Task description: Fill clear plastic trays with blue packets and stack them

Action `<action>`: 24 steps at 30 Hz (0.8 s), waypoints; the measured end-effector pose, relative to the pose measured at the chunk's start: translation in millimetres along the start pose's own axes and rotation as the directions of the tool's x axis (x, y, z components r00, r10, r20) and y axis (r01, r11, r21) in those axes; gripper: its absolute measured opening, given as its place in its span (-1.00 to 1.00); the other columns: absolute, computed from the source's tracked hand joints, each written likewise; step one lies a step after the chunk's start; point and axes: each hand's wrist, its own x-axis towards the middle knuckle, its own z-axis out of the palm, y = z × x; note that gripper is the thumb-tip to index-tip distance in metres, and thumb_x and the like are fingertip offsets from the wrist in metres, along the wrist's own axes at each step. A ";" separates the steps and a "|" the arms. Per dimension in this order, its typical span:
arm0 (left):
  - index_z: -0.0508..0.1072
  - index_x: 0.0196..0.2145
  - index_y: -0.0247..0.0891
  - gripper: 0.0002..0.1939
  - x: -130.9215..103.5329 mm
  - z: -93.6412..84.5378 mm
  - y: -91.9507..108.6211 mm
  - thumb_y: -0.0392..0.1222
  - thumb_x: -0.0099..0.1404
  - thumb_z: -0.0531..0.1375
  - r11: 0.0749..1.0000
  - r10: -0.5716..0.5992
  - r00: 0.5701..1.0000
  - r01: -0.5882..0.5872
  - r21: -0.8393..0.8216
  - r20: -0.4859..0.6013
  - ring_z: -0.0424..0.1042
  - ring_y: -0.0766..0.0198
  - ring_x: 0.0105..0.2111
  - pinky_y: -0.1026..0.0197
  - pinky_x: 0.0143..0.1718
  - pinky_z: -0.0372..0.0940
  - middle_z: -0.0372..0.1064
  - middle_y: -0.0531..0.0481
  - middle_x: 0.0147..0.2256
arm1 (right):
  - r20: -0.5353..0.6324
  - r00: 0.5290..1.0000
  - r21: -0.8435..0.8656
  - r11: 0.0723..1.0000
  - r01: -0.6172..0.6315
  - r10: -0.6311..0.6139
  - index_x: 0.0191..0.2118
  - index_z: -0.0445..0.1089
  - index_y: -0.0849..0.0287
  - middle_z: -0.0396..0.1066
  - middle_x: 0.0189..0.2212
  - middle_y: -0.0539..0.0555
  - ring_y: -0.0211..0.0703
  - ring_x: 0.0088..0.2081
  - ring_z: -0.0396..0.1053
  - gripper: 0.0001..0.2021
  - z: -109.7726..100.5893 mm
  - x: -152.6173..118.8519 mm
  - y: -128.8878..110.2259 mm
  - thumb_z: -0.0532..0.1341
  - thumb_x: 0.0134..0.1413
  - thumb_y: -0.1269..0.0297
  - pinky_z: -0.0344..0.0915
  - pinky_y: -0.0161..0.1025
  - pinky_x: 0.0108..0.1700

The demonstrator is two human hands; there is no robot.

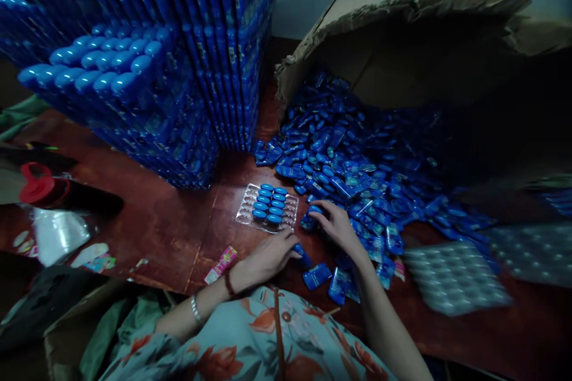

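A clear plastic tray [245, 212] with rows of moulded hollows lies flat on the table. Its middle columns hold several shiny blue oval pieces [274, 218]; the hollows at both sides show no blue. Just right of the tray, my right hand [338, 225] pinches a small blue packet [309, 220] between thumb and fingers. My left hand [274, 253] is below the tray's front edge, its fingertips closed on another blue packet [302, 257]. More loose blue packets [317, 275] lie close to my body, between my forearms.
A torn cardboard box [353, 9] spills a large heap of blue packets [344, 161] at the right. Tall stacks of filled trays [187, 101] stand at the left. Empty trays [456, 277] lie at the right. A black bottle with a red lid [38, 187] lies left, near clear bags [60, 235].
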 end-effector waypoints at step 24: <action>0.36 -0.10 -0.27 -0.71 -62.0 -26.2 -76.9 -0.18 0.21 0.18 0.947 -0.283 0.696 0.094 -0.307 -0.660 0.38 0.22 -0.16 0.15 -0.11 0.30 0.35 -0.09 -0.18 | -0.043 0.784 -0.414 0.725 0.550 -0.620 0.05 0.29 0.17 0.39 -0.20 0.17 -0.17 -0.17 0.39 -0.65 95.0 -33.1 -15.0 0.02 0.17 0.50 0.40 -0.26 -0.18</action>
